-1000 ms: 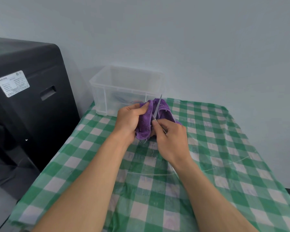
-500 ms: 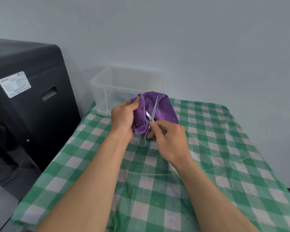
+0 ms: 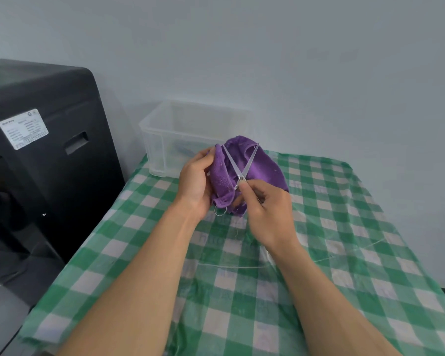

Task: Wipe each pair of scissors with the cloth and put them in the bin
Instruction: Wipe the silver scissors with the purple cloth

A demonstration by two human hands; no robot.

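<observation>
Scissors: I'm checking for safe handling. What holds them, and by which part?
The right hand pinches the scissors just below the pivot, on the handle shanks, with the blades spread upward. The left hand grips the cloth.

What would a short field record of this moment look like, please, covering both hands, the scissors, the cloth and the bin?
left hand: grips the bunched purple cloth above the table
right hand: pinches the scissors just below the pivot
scissors: blades spread in a V, tips up, against the purple cloth; one finger ring shows below it
bin: clear plastic, at the table's far left corner, behind the hands; contents unclear
table: green and white checked cover
beside table: black machine on the left
</observation>
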